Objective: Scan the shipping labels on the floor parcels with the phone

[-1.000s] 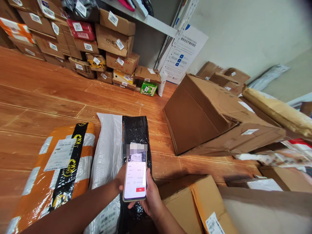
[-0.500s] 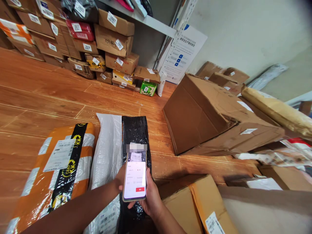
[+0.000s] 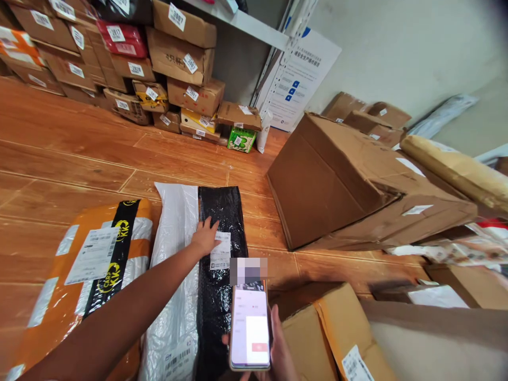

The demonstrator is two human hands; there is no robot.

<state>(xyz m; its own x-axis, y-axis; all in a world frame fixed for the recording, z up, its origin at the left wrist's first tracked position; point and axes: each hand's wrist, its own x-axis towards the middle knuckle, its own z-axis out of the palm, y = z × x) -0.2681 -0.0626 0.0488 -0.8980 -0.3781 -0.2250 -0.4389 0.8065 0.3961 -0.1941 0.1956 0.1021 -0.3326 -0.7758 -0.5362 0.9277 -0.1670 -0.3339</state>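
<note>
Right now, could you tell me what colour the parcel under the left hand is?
Black, seen in the head view.

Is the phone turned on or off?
On. The phone in the right hand has a bright, lit screen with a small red button showing near the bottom.

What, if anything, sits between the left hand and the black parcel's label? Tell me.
Nothing visible does. The left hand already rests on the black parcel, fingertips at the edge of its white label. The right hand holds the phone nearer the camera, clear of the label.
</note>
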